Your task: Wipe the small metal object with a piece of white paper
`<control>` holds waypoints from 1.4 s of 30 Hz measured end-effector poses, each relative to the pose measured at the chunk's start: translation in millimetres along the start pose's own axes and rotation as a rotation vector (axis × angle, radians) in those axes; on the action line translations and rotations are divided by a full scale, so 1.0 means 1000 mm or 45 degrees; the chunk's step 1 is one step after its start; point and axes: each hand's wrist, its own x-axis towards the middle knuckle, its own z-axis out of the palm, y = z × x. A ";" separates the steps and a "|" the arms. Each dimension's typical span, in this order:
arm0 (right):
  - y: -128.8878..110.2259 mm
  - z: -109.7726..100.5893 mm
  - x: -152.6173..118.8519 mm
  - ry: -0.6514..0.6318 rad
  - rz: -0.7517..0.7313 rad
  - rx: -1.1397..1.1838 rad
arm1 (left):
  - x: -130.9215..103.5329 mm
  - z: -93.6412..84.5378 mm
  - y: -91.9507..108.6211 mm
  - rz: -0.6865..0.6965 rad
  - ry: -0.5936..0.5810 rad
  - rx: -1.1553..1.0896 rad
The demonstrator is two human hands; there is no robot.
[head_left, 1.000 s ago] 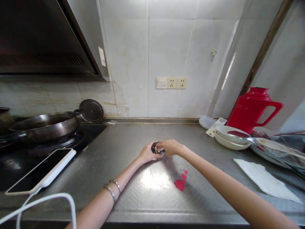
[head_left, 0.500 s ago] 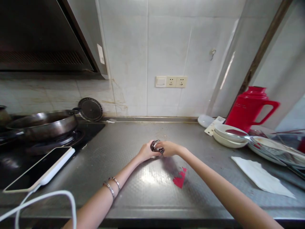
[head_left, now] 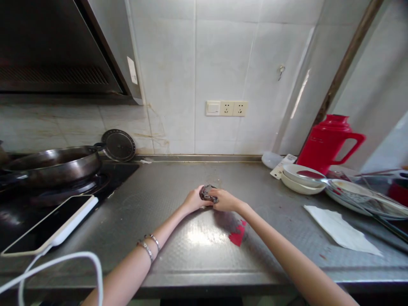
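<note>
At mid-counter (head_left: 178, 263), both hands stay closed on one small dark wad (head_left: 208, 193) — left hand (head_left: 194, 199) and right hand (head_left: 225, 200) pinch it from either side, just above the steel. Over the last second they have barely shifted, the wad merely looking more crumpled, so the kneading goes on. The wad is glossy and creased — foil or wrapper, I cannot tell. A red scrap (head_left: 237, 236) lies flat nearby on the dimpled metal.

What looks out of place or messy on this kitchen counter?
A red scrap lies loose on the steel counter, just beside the right forearm. A phone sits partly on the black stove, close to the pan. Both hands grip a small dark object; nothing looks spilled.
</note>
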 end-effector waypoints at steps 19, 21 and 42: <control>-0.006 -0.012 0.001 -0.110 0.279 -0.023 | -0.002 0.000 0.000 -0.007 -0.018 0.058; 0.001 -0.020 0.001 -0.122 0.199 -0.120 | -0.002 0.000 0.001 -0.009 -0.037 0.057; 0.017 -0.033 -0.007 -0.048 -0.535 -0.974 | -0.002 0.002 -0.001 0.033 -0.040 0.055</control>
